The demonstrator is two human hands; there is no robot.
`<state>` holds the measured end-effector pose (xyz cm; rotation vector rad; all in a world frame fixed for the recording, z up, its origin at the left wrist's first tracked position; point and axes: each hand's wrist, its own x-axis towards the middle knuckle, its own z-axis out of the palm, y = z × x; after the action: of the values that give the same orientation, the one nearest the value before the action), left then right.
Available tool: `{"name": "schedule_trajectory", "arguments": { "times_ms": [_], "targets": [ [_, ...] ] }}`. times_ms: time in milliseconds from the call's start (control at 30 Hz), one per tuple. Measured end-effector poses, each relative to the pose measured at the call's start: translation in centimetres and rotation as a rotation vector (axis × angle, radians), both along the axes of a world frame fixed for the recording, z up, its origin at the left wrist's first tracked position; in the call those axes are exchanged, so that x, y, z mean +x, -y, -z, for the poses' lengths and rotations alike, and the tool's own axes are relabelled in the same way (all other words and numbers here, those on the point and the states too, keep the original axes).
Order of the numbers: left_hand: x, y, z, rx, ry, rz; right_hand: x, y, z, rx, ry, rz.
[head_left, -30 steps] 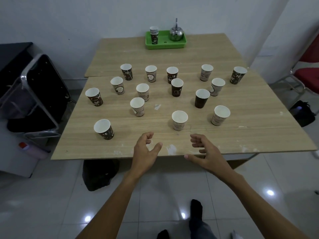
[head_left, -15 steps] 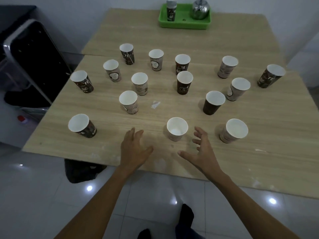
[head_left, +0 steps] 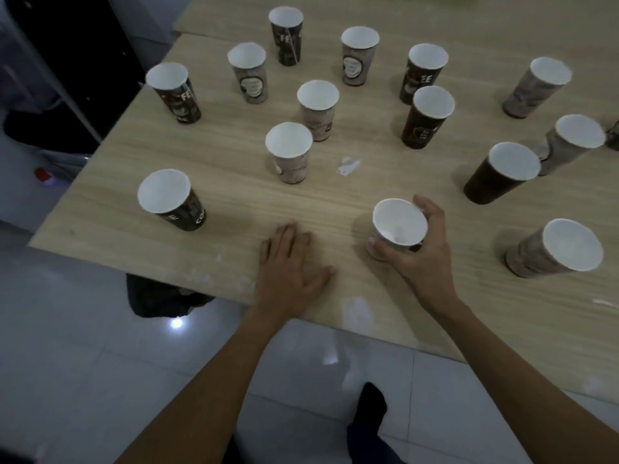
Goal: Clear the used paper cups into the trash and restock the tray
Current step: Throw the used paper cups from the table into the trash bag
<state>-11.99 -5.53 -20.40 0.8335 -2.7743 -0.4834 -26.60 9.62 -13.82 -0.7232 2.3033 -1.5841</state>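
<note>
Table: a light wooden rectangular table (head_left: 234, 212) fills the upper and middle frame.
Floor: a white glossy tiled floor (head_left: 83, 363) is seen along the bottom.
Other cups: many printed brown and beige paper cups (head_left: 289, 152) are stood upright, spread well apart across the table.
Bag: a dark crumpled bag (head_left: 160, 299) is seen under the table edge, lower left.
Left hand: the left hand (head_left: 288, 266) is laid flat on the table at centre, fingers straight and close together.
Right hand: the right hand (head_left: 425, 259) is wrapped around the held cup, fingers and thumb curled on it.
Held cup: a white-lined paper cup (head_left: 398, 226) is gripped right of centre, near the table's front edge; whether it is lifted cannot be told.
Scrap: a small white paper scrap (head_left: 348, 165) is left on the table above the hands.
</note>
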Motion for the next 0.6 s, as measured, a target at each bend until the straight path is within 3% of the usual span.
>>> {"name": "schedule_trajectory", "arguments": {
  "times_ms": [267, 600],
  "targets": [
    [7.3, 4.3, 0.6, 0.002, -0.135, 0.255, 9.0, 6.7, -1.0, -0.064, -0.012, -0.002],
    [18.4, 10.8, 2.4, -0.036, -0.245, 0.364, 20.7, 14.6, -0.7, -0.125, -0.056, -0.062]
  ]
}}
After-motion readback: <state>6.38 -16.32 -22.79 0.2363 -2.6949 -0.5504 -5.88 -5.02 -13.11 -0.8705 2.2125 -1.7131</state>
